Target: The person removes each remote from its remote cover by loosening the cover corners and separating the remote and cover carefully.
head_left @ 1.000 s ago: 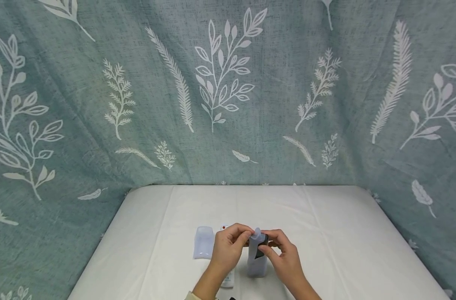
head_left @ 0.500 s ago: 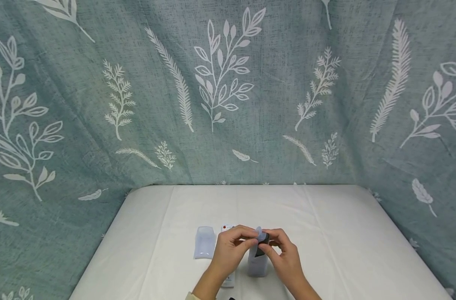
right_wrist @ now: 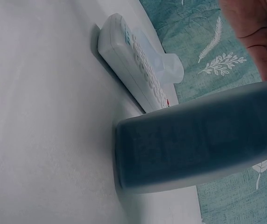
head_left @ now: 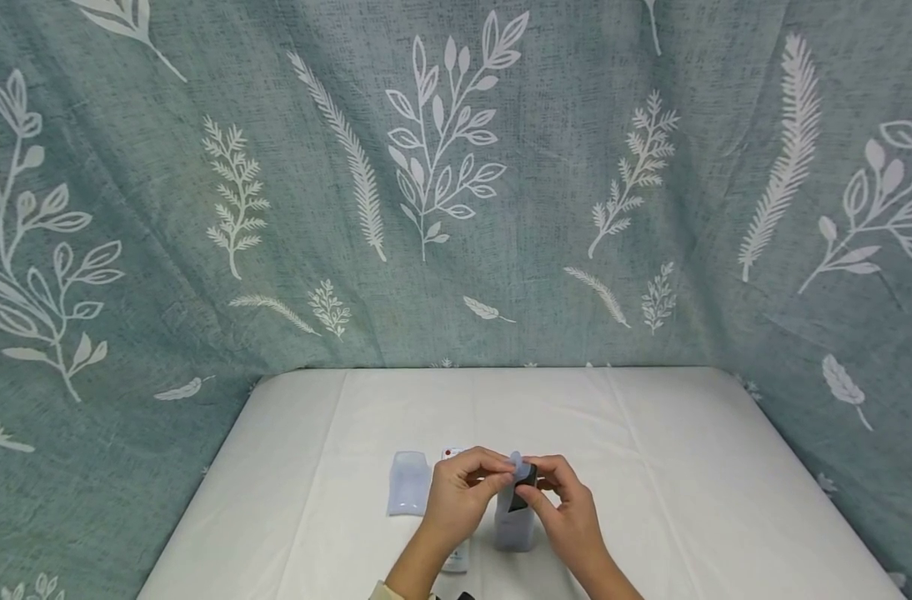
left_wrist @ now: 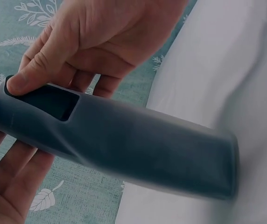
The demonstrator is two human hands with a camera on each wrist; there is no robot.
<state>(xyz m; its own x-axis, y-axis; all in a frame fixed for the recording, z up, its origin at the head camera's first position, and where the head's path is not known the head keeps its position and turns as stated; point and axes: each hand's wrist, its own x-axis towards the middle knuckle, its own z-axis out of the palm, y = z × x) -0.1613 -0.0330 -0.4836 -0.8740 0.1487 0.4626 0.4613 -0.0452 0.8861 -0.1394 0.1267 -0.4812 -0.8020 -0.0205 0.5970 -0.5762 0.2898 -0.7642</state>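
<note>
Gripping a sleeved remote (head_left: 514, 521) upright on the counter (head_left: 651, 467).
Left hand (head_left: 456, 500) and right hand (head_left: 568, 512) both pinch its top end, base touching the counter. At nine o'clock lie a white remote (right_wrist: 133, 60) and a spare sleeve (head_left: 408, 494).

Two bare hands, no rings; pale cream sleeve cuff (head_left: 384, 592) at left wrist.

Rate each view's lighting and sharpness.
Head view: even, soft light, sharp, slight wide-angle bend in the curtain. Left wrist view: dim; the silicone remote cover is blurred at its near end. Right wrist view: cover dark and soft, white remote sharper.
</note>
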